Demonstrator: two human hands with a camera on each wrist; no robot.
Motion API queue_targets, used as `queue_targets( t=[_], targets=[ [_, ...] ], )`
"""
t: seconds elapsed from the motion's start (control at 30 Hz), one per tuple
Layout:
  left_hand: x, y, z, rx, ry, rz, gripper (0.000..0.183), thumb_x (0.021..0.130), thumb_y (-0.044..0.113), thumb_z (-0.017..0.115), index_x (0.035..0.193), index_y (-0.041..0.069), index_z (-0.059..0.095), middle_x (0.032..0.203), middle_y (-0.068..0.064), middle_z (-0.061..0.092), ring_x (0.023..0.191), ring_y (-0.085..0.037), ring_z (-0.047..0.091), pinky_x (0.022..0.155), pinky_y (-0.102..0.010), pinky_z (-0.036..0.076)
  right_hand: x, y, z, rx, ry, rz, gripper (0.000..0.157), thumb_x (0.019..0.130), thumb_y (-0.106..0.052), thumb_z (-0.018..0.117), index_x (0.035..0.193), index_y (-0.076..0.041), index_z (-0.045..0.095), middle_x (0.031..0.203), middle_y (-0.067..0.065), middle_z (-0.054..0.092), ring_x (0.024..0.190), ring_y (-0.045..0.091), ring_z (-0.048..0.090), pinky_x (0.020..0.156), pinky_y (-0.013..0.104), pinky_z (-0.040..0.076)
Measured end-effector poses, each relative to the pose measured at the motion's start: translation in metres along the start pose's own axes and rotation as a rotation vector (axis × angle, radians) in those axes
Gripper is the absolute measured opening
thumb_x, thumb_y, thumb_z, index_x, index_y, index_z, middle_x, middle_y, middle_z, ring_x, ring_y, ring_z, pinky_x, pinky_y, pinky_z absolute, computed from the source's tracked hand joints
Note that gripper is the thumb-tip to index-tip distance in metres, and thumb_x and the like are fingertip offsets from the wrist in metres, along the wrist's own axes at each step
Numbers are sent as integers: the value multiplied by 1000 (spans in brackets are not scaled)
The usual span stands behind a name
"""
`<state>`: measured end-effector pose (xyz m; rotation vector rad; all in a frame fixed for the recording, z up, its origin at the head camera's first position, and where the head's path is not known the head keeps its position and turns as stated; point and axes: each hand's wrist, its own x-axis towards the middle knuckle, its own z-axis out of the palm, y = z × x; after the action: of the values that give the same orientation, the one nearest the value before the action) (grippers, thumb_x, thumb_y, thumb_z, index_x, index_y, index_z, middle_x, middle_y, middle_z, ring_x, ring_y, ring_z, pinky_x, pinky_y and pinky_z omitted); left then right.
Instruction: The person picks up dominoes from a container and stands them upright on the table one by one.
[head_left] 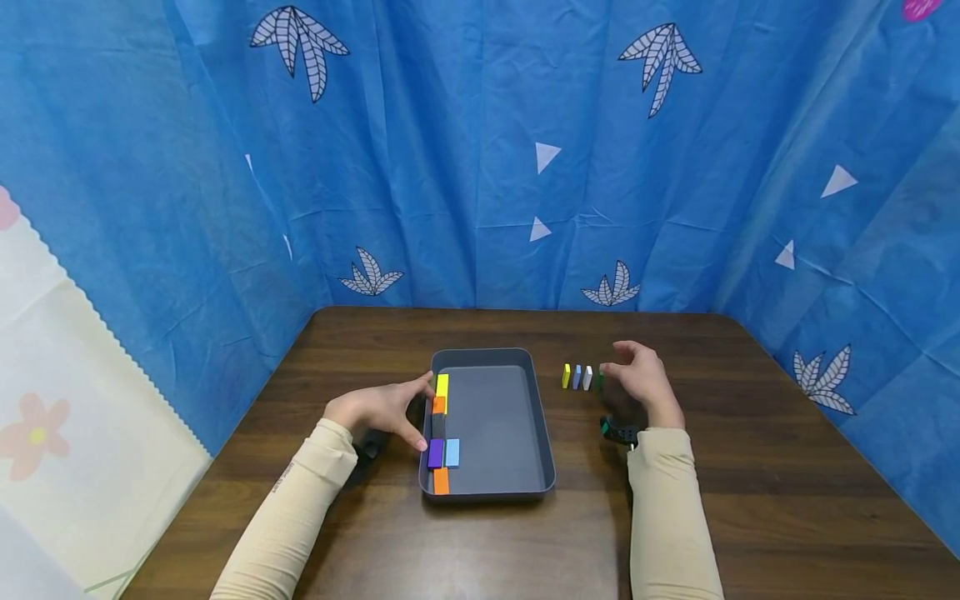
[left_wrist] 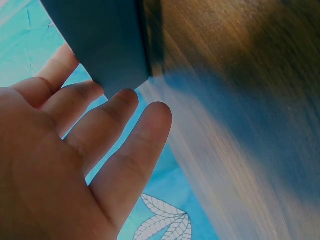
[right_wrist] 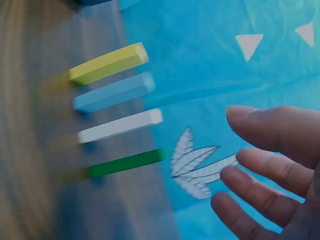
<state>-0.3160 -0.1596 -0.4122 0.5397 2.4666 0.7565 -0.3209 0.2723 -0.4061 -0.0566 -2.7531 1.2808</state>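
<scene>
Between the left hand (head_left: 386, 410) and the right hand (head_left: 641, 379), on the brown wooden table (head_left: 585, 542), lies a dark-grey rectangular tray (head_left: 498, 433), just beside the left hand. In it, along the wall nearest that hand, run from far to near a yellow oblong block (head_left: 442, 386), an orange block (head_left: 438, 405), a black block (head_left: 438, 427), a purple block (head_left: 436, 454) and a second orange block (head_left: 441, 481), with a light-blue block (head_left: 452, 452) on the purple one's right. Leftward from the right hand stand a green slab (right_wrist: 125, 163), a white slab (right_wrist: 120, 126), a blue slab (right_wrist: 114, 92) and a yellow slab (right_wrist: 109, 62), a blue cloth curtain (head_left: 480, 125) behind everything.
</scene>
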Motion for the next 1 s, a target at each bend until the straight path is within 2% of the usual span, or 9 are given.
queue_targets(
  t=[0.13, 0.27, 0.47, 0.67, 0.87, 1.0],
  targets=[
    [-2, -1, 0, 6, 0, 4, 115, 70, 43, 90, 158, 12, 24, 168, -13, 14, 151, -36, 23, 120, -64, 22, -7, -21, -6, -6, 25, -49, 61, 97, -20, 65, 148, 4, 41, 151, 28, 42, 133, 46, 45, 106, 59, 44],
    [-3, -2, -1, 1, -1, -3, 122, 70, 44, 90, 160, 11, 15, 166, -13, 21, 149, -35, 26, 120, -63, 22, -14, -48, -7, 30, 23, -152, 60, 97, -22, 66, 147, 1, 44, 149, 26, 46, 133, 44, 47, 106, 59, 45],
    [-4, -1, -2, -12, -3, -9, 113, 69, 44, 90, 158, 14, 26, 169, -11, 11, 151, -36, 22, 120, -64, 21, -23, -87, 5, 112, -34, -269, 51, 95, -21, 70, 140, -4, 54, 138, 20, 58, 124, 37, 56, 100, 51, 52],
    [-3, -1, 0, 17, -2, 15, 112, 70, 44, 90, 157, 12, 27, 169, -12, 13, 151, -36, 24, 120, -63, 23, -31, -115, 33, 159, -145, -370, 41, 93, -18, 72, 130, -3, 62, 124, 16, 66, 107, 30, 64, 84, 35, 57],
    [-3, -1, 1, 22, -5, 35, 126, 70, 45, 90, 161, 8, 10, 161, -10, 33, 148, -32, 29, 121, -60, 23, -22, -133, 63, 179, -321, -441, 34, 92, -14, 72, 125, -4, 66, 119, 14, 69, 104, 25, 66, 88, 39, 58],
    [-4, -1, 1, 9, -6, 24, 129, 70, 46, 90, 162, 9, 7, 156, -6, 40, 146, -30, 31, 121, -60, 22, -10, -141, 84, 194, -469, -481, 27, 93, -11, 71, 118, -2, 68, 115, 19, 69, 101, 21, 67, 91, 37, 58]
  ],
)
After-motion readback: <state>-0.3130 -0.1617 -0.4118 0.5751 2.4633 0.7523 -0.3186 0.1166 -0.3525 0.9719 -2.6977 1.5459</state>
